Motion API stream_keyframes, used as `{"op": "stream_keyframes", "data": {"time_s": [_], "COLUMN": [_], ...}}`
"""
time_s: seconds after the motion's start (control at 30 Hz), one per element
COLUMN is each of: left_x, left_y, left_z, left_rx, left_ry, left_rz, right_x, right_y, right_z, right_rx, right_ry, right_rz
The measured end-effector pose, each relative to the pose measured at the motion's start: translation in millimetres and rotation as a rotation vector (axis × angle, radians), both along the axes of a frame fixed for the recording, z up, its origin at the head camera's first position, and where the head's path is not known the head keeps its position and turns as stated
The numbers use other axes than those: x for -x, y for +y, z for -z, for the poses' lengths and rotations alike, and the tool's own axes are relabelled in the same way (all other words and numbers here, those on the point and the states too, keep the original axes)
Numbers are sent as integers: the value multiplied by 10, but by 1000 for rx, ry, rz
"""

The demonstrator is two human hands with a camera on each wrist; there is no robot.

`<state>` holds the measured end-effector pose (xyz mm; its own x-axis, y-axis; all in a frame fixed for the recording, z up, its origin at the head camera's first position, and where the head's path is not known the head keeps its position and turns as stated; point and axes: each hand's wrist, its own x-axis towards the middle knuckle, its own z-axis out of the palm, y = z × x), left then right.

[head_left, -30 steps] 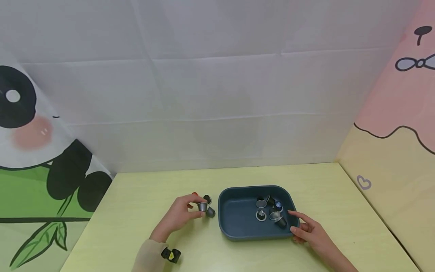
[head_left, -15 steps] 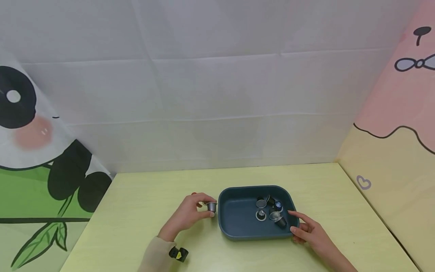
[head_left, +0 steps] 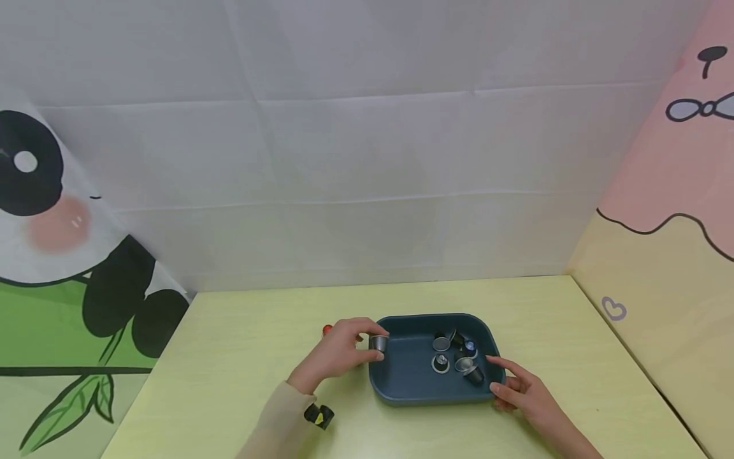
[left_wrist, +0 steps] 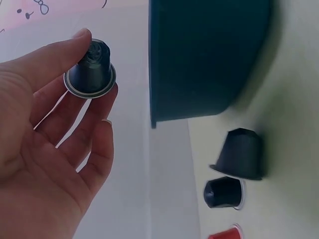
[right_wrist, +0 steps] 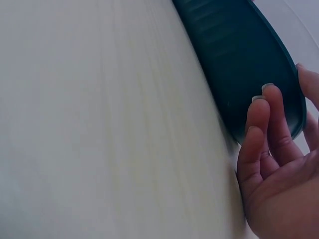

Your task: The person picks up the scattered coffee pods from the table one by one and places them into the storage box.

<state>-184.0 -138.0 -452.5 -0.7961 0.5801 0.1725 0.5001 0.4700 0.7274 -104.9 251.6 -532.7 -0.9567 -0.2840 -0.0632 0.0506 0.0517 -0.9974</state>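
A dark teal tray [head_left: 401, 376] sits on the yellow-green table [head_left: 229, 357] with several coffee capsules [head_left: 453, 354] lying in its right half. My left hand [head_left: 344, 352] pinches a dark grey capsule [head_left: 378, 343] [left_wrist: 90, 72] between thumb and fingertips, held just over the tray's left rim [left_wrist: 199, 64]. My right hand [head_left: 518, 389] [right_wrist: 271, 164] rests against the tray's right front corner [right_wrist: 249, 69] with fingers straight, holding nothing.
Two dark capsules [left_wrist: 241, 153] [left_wrist: 224, 192] and a red one [left_wrist: 225, 233] lie on the table left of the tray; the red one [head_left: 327, 330] peeks out behind my left hand. A white wall stands behind, and printed panels close in both sides.
My left hand has carried the grey capsule rightward from the table beside the tray to above the tray's left rim. The right hand has stayed put.
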Motion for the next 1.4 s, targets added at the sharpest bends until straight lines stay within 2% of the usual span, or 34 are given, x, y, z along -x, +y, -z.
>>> {"op": "stream_keyframes", "data": {"time_s": [0.17, 0.33, 0.53, 0.67, 0.9, 1.07, 1.27, 1.4], "left_x": [91, 198, 321, 396, 524, 581, 635, 642], "left_y": [165, 350, 570, 689, 859, 955, 1014, 1026], "left_z": [-139, -238, -284, -294, -266, -241, -123, -29], "left_rx": [47, 48, 15, 28, 42, 37, 7, 34], "left_ry": [42, 17, 14, 25, 54, 27, -30, -44], "left_rz": [23, 45, 65, 56, 40, 38, 36, 39], "right_x": [4, 10, 17, 21, 21, 16, 17, 4], "right_y": [1, -2, -11, -13, -18, -23, -19, -18], "right_z": [6, 7, -15, -22, -30, -30, -6, 2], "right_rx": [8, 5, -15, -16, -12, -7, -8, 2], "right_ry": [22, 23, 6, -3, 11, 19, 35, 23], "right_rz": [-6, -4, 11, 10, 3, 5, 3, 2]}}
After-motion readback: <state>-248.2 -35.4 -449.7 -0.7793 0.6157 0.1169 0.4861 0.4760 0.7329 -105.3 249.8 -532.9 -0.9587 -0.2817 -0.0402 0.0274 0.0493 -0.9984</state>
